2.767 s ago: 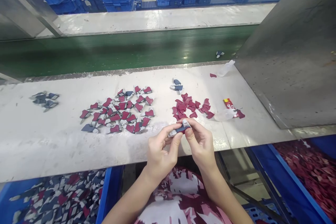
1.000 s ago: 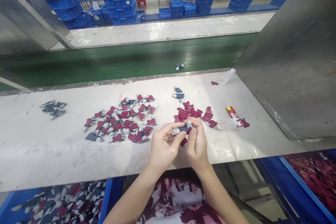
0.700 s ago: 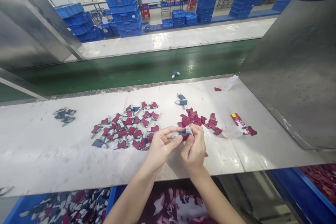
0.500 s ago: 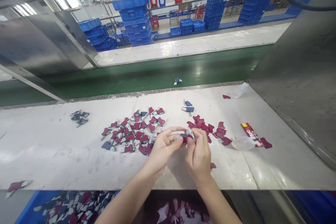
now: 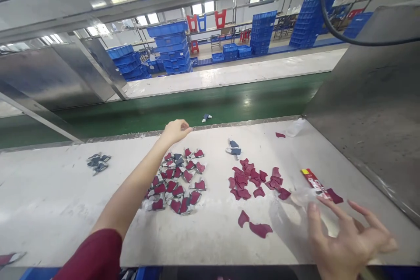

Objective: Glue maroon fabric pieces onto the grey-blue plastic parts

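Observation:
My left hand (image 5: 177, 131) is stretched out to the far edge of the white table, with its fingers curled in. Anything inside them is hidden. A small dark blue and white piece (image 5: 206, 117) lies on the green belt to the right of this hand. Under my left forearm is a pile of maroon and grey pieces (image 5: 179, 190). My right hand (image 5: 351, 236) hovers over the front right of the table, fingers spread and holding nothing. Near it are a crumpled clear plastic piece (image 5: 303, 196) and a red packet (image 5: 315, 183). Flat maroon pieces (image 5: 241, 178) lie between the hands.
Two dark blue pieces (image 5: 234, 151) sit behind the flat maroon ones. A small dark cluster (image 5: 98, 162) is at the left. A metal panel (image 5: 370, 109) bounds the right side, with a dark cable (image 5: 331, 26) above. Blue crates (image 5: 172, 48) stand stacked beyond the belt.
My hands have parted from around a small maroon and dark blue piece. The left has gone forward to the belt, the right out to the right and opened. The belt piece has shifted left.

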Available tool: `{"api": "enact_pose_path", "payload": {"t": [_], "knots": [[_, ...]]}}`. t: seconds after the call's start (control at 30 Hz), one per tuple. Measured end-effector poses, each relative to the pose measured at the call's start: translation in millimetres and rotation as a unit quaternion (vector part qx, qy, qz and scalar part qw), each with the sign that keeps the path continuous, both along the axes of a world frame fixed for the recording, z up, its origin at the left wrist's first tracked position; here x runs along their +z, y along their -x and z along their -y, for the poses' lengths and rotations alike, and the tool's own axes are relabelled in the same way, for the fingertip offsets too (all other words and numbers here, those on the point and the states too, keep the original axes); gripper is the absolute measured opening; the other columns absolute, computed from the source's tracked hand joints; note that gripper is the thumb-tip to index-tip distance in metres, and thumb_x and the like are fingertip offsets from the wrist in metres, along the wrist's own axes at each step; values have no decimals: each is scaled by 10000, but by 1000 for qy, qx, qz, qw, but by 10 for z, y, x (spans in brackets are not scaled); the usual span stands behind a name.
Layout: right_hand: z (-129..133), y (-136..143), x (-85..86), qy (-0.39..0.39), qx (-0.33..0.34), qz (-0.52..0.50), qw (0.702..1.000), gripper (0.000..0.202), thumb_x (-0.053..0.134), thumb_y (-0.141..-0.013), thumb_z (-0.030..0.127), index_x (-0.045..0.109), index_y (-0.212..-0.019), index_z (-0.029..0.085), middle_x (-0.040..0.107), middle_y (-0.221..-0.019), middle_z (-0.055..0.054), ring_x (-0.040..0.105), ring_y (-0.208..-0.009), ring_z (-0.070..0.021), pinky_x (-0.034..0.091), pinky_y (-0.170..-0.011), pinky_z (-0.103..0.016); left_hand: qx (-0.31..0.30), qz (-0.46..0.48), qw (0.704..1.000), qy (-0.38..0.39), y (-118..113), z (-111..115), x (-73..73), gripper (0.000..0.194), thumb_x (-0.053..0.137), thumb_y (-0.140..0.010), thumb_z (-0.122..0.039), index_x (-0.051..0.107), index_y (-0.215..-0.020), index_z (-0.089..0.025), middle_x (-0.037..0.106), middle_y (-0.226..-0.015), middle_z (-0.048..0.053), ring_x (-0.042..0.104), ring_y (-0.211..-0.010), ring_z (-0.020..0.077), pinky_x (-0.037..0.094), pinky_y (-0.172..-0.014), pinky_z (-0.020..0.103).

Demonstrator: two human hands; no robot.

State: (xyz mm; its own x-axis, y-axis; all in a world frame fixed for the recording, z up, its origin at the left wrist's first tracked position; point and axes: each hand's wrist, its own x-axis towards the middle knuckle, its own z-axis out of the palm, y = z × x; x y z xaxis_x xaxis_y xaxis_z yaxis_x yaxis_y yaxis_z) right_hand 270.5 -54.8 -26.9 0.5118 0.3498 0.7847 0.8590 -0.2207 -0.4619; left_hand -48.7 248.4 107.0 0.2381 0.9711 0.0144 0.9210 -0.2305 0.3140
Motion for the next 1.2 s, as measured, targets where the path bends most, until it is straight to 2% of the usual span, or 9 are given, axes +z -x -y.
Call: {"api": "enact_pose_path", "payload": {"t": [0.13,0.3,0.4,0.53,0.63,0.73,0.93,1.07,1.2], "knots": [[-53,26,-46,14,21,-1,1000,304,825,-761,292,777,-1032,163,463,-1452,-210,418,-1370,-465,564,-869,-527,52,-8,999,-4,-473,-515,-268,484,683,-897,-341,589,-1294,-80,703,-1206,196,652,-1151,320,508,-954,389],[-76,-56,-71,31,168,-12,985,212,653,-891,177,756,-1074,207,464,-1477,-145,602,-1238,-335,584,-894,-471,89,-18,996,0,-766,-717,-485,398,636,-958,-345,581,-1304,-155,619,-1299,123,638,-1126,261,551,-942,476],[-100,-83,-98,99,216,-2,971,248,555,-942,179,768,-1060,227,492,-1460,-126,603,-1241,-315,566,-928,-450,72,-15,997,11,-774,-744,-392,356,630,-961,-333,598,-1269,-157,627,-1270,111,631,-1120,259,532,-957,490],[-142,-60,-149,145,207,14,968,266,566,-940,227,761,-1120,232,573,-1291,-151,690,-995,-257,585,-775,-380,28,16,999,20,-649,-672,-75,259,520,-975,-167,581,-1227,-174,704,-1067,91,625,-1066,258,436,-994,468],[-152,-25,-141,143,200,38,969,292,593,-911,183,744,-1157,222,611,-1243,-153,696,-991,-264,578,-757,-366,7,43,999,23,-532,-267,101,253,397,-1007,-175,568,-1191,-205,711,-991,69,633,-918,229,455,-890,390],[-130,0,-95,115,176,42,977,335,677,-860,146,724,-1177,243,654,-1284,-122,708,-1050,-278,577,-759,-346,-47,120,991,32,-482,522,67,286,299,-1048,-270,573,-1114,-218,706,-951,49,604,-744,192,466,-753,330],[-57,-63,-128,22,159,70,984,400,799,-770,125,702,-1127,277,790,-988,-48,776,-781,-245,541,-521,-287,-87,205,970,94,-632,2084,-534,344,360,-1053,-319,661,-916,-223,679,-715,-6,624,-688,191,462,-897,397],[-27,-37,-185,-78,195,32,977,583,895,-660,184,639,-1175,280,755,-750,21,731,-561,-220,551,-471,-300,-37,281,955,86,-698,2449,-940,167,518,-1000,-238,657,-1087,-209,757,-1005,58,698,-924,227,517,-876,358],[28,210,-125,-164,147,-47,974,316,772,-780,338,708,-1057,198,745,-861,-75,703,-652,-226,558,-544,-353,-53,289,955,51,-649,2483,-1156,206,667,-915,-197,646,-1120,-219,746,-1085,70,707,-949,236,551,-866,363]]}}
